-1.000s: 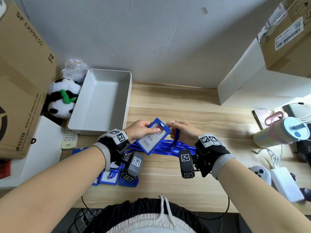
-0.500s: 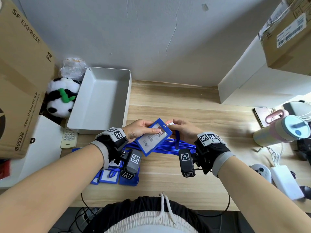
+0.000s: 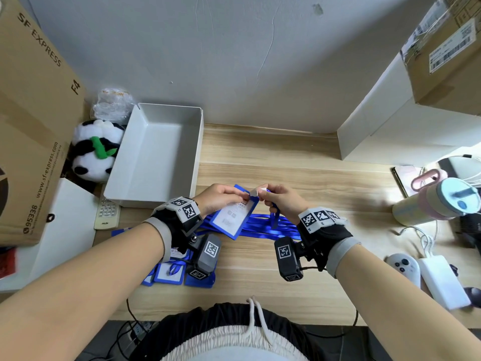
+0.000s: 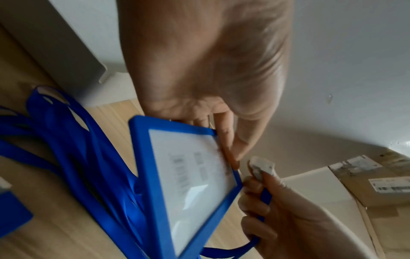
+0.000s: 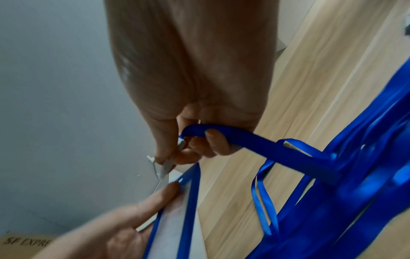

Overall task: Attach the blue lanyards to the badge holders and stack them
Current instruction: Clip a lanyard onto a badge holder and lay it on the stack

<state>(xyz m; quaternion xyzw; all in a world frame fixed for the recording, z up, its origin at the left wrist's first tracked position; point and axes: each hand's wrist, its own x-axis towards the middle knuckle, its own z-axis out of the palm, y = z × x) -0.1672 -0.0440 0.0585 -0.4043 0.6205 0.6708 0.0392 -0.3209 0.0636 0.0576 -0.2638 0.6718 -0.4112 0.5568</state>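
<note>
Left hand (image 3: 221, 199) gripping the top of a blue badge holder (image 3: 231, 217), tilted above the tabletop (image 3: 273, 162), right hand (image 3: 282, 201) pinching a metal clip (image 3: 256, 192) on a blue lanyard (image 3: 274, 217) right at the holder's top edge. Under both hands a bundle of blue lanyards (image 3: 260, 227); at 7 o'clock from it more badge holders (image 3: 179, 274) lying flat, partly hidden by the left wrist camera. At 10 o'clock a grey tray (image 3: 161, 155) with a plush panda (image 3: 93, 149) beside it; at 3 o'clock a pastel tumbler (image 3: 437, 201), at 4 o'clock a white game controller (image 3: 403, 267).
</note>
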